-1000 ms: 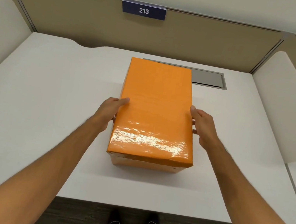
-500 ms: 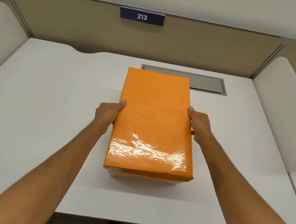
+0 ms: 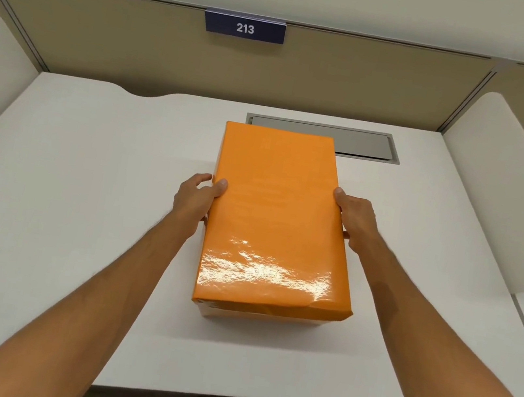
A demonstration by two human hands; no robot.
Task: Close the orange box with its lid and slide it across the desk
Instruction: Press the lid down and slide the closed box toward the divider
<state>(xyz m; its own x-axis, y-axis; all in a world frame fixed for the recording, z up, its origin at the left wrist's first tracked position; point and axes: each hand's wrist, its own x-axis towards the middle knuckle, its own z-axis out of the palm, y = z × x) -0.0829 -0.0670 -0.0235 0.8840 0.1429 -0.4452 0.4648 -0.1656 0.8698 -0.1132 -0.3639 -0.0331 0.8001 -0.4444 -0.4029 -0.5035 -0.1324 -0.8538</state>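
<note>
Both hands sit a little further forward along the orange box (image 3: 276,221) than half a second ago, and the box's far end now overlaps the near edge of the grey cable hatch (image 3: 362,143) in the bench (image 3: 81,204). So the slide away from the person looks underway.

Left hand (image 3: 193,199): grip closed on the box's left long side, thumb over the lid's top edge, fingers down the wall. Right hand (image 3: 354,221): same on the right side, thumb tip at the lid edge, fingers hidden behind the wall. Lid is on, covering the whole top; paler base shows only along the near bottom edge. Box rests on the bench, centred, long axis pointing at the partition with the 213 plate (image 3: 244,27).

Risks, my read:
- Hatch is directly ahead. If its frame sits proud or recessed, the leading base edge could catch, and the box stops or yaws.
- Thumbs press on the lid, not the base. If the base snags, the lid could shear forward off it.
- Wrap is glossy, and wrinkled at the near right corner. Palms could slip; uneven push then skews the box.
- Partition is close behind the hatch, so there's little run left.
</note>
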